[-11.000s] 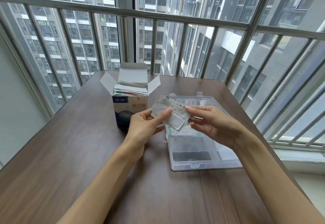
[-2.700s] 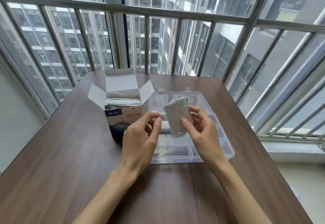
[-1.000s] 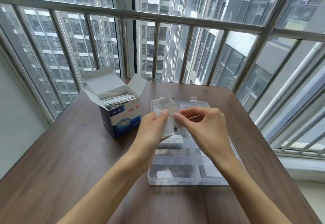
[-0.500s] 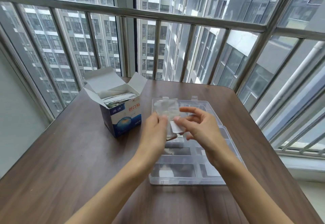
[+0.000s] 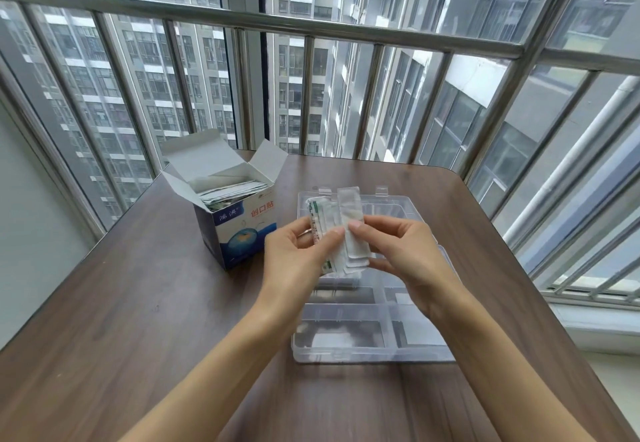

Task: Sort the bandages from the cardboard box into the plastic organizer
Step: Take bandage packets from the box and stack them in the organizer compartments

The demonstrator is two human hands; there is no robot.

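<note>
An open blue and white cardboard box (image 5: 239,230) stands on the table's far left, with several wrapped bandages (image 5: 235,190) stacked inside. To its right lies a clear plastic organizer (image 5: 367,348) with its lid open and divided compartments. Above the organizer my left hand (image 5: 298,254) holds a fanned bunch of white bandage strips (image 5: 337,233) upright. My right hand (image 5: 401,251) pinches one strip of that bunch between thumb and fingers. The hands hide the organizer's middle compartments.
The brown wooden table (image 5: 145,320) stands against a balcony railing of metal bars (image 5: 311,29) behind glass. The table's right edge runs close to the window sill (image 5: 595,313). Tall buildings fill the background.
The bunch has been spread into a fan, and one strip now stands higher than the others under my right fingers. Both hands stayed above the organizer.
</note>
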